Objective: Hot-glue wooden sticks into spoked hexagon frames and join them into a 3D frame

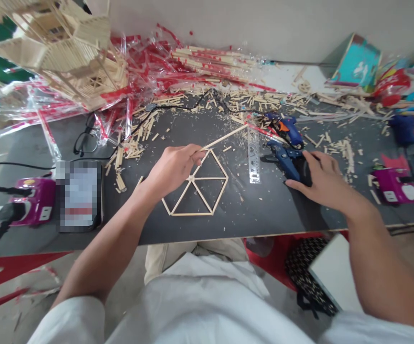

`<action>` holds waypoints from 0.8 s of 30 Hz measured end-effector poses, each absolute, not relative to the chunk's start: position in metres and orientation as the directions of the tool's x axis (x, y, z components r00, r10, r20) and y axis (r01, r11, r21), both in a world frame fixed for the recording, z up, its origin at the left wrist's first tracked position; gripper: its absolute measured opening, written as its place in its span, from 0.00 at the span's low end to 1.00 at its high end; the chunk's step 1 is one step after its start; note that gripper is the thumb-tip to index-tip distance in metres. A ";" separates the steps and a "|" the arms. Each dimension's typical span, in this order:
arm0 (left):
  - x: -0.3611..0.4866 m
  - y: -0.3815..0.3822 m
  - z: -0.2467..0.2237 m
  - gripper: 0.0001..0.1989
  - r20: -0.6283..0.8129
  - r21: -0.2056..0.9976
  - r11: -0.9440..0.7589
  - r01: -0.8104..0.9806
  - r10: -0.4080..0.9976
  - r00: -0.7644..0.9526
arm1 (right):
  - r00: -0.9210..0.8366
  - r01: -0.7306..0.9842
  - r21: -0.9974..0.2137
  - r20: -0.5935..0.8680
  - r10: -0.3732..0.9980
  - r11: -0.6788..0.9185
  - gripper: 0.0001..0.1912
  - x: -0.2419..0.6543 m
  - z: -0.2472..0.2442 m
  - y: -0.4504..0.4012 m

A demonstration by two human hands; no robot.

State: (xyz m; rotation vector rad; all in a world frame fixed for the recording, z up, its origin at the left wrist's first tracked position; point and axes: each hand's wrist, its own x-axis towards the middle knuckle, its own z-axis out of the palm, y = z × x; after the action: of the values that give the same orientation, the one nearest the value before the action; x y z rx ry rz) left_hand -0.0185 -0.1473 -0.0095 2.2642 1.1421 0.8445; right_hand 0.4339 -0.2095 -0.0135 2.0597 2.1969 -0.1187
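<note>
My left hand (180, 165) pinches one end of a long thin wooden stick (226, 136), which slants up to the right. Beneath and beside that hand lies a hexagonal stick frame (192, 214) with spokes meeting at its centre; the hand covers its upper left part. On the right, my right hand (323, 179) rests around a blue cutter tool (288, 162), thumb on the near side and fingers on the far side. A blue glue gun (289, 130) lies just beyond the cutter. Between the frame and the cutter is a clear ruler (253, 157).
Short stick offcuts (253, 100) and red-clear wrappers (149, 62) litter the back. A stick-built model (59, 52) stands back left. A phone (80, 196) and purple power adapter (37, 200) are at left, another purple adapter (395, 186) at right. Cables cross the table (235, 224).
</note>
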 end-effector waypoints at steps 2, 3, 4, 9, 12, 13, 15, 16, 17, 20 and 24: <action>-0.018 -0.147 -0.008 0.16 0.324 0.645 -0.551 0.530 0.825 0.463 | -0.078 0.993 0.080 -0.154 0.985 0.091 0.45 0.437 -0.013 -0.207; -0.018 -0.147 -0.007 0.17 0.320 0.647 -0.546 0.533 0.828 0.460 | -0.081 0.989 0.106 -0.163 0.983 0.099 0.43 0.438 -0.013 -0.206; -0.017 -0.147 -0.006 0.17 0.313 0.649 -0.538 0.538 0.834 0.455 | -0.080 0.987 0.126 -0.176 0.981 0.103 0.41 0.439 -0.011 -0.207; -0.013 -0.149 -0.004 0.19 0.274 0.697 -0.481 0.532 0.864 0.423 | 0.027 1.000 0.016 -0.276 0.961 -0.023 0.32 0.425 0.011 -0.224; -0.009 -0.152 -0.001 0.20 0.258 0.736 -0.447 0.508 0.879 0.401 | -0.050 0.964 -0.267 -0.237 0.970 -0.015 0.24 0.391 0.030 -0.238; -0.007 -0.153 0.000 0.21 0.251 0.747 -0.437 0.501 0.883 0.396 | -0.086 0.927 -0.375 -0.239 0.967 -0.011 0.22 0.375 0.035 -0.241; -0.005 -0.154 0.002 0.21 0.232 0.764 -0.420 0.491 0.888 0.398 | -0.127 0.835 -0.546 -0.326 0.937 -0.076 0.24 0.344 0.039 -0.244; -0.004 -0.155 0.002 0.20 0.219 0.767 -0.412 0.492 0.889 0.402 | -0.164 0.786 -0.612 -0.338 0.927 -0.084 0.25 0.329 0.038 -0.245; -0.004 -0.155 0.002 0.19 0.210 0.766 -0.407 0.497 0.890 0.404 | -0.203 0.743 -0.665 -0.322 0.925 -0.068 0.25 0.316 0.037 -0.244; -0.004 -0.154 0.001 0.19 0.196 0.741 -0.406 0.535 0.893 0.405 | -0.277 0.658 -0.752 -0.281 0.919 -0.032 0.28 0.291 0.027 -0.242; -0.007 -0.153 0.001 0.20 0.190 0.715 -0.403 0.571 0.898 0.396 | -0.277 0.595 -0.803 -0.248 0.928 -0.037 0.31 0.278 0.019 -0.240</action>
State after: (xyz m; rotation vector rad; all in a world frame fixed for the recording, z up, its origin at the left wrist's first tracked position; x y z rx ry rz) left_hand -0.0069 -0.1528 0.0013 2.1049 1.2509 0.7743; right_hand 0.2776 -0.2398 0.0193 2.0478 2.3953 -1.5753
